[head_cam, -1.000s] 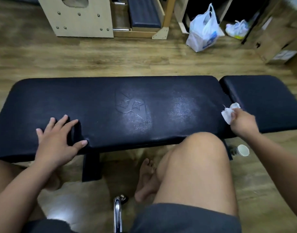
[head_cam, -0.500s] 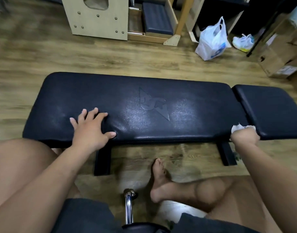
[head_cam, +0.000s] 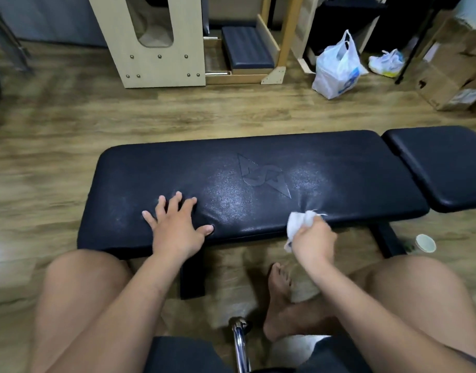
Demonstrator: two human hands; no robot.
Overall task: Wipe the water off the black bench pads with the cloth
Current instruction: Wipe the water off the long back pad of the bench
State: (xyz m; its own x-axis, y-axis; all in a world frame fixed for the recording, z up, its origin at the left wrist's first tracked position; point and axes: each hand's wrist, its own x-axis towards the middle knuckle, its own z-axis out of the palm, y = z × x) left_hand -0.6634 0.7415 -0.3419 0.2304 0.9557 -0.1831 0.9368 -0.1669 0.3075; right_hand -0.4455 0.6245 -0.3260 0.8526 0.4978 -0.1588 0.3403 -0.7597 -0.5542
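Cloth (head_cam: 299, 222), white and crumpled, sat bunched in the right hand (head_cam: 313, 242) at the lower right of the frame's centre, sticking out past the curled fingers toward the top of the picture and pressing on the near edge of the long pad (head_cam: 258, 184). That hand was closed tight around the cloth, knuckles up, with the forearm running down to the lower right corner. The left hand (head_cam: 177, 227) lay flat and open on the same pad, left of centre, fingers spread and holding nothing, thumb pointing right. Pale, speckled wet patches showed on the pad between the two hands, around the embossed logo (head_cam: 262, 175). The short pad (head_cam: 444, 165) lay just beside the long one at the right edge, cut off by the frame. How much of the cloth was wrapped inside the fist could not be told, and a loose end hung below the hand in front of the pad's edge. A paper cup (head_cam: 425, 243) stood on the floor under the gap between the pads, partly blurred.
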